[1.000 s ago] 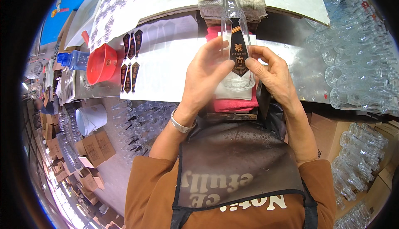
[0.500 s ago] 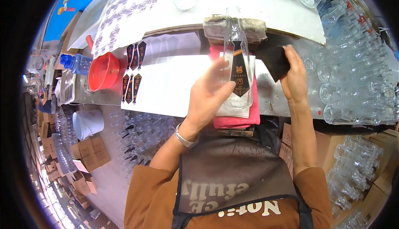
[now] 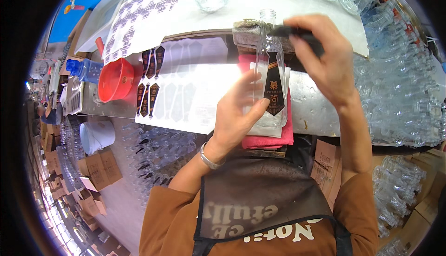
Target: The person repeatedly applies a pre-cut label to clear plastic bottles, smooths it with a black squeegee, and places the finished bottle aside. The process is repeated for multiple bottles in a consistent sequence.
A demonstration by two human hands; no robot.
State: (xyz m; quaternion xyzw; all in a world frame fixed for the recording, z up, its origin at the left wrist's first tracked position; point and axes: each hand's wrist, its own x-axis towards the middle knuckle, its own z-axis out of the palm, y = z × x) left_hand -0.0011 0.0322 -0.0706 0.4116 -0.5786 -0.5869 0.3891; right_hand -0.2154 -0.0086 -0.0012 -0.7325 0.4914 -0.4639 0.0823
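Note:
A clear glass bottle (image 3: 267,42) with a black tie-shaped label (image 3: 274,84) lies in front of me, its neck pointing away. My left hand (image 3: 238,112) grips its left side, thumb over the glass beside the label. Beneath the bottle are white paper and a folded pink cloth (image 3: 267,142); its neck end rests by a rolled grey cloth (image 3: 246,34). My right hand (image 3: 331,56) is closed around a thin, flat black piece (image 3: 310,39), held over the bottle's neck and shoulder. Motion blurs that piece, and I cannot tell whether it touches the glass.
Left of the bottle lies a sheet of tie-shaped labels (image 3: 186,110), partly used. Further left stand a red bowl (image 3: 116,80) and a blue-capped bottle (image 3: 83,70). Many glass bottles (image 3: 395,84) crowd the right side. A white bucket (image 3: 97,136) and cartons (image 3: 103,168) sit lower left.
My right hand has swung up and left with the black piece, from beside the bottle to over its neck. The left hand stays on the bottle, which appears slightly shifted in view.

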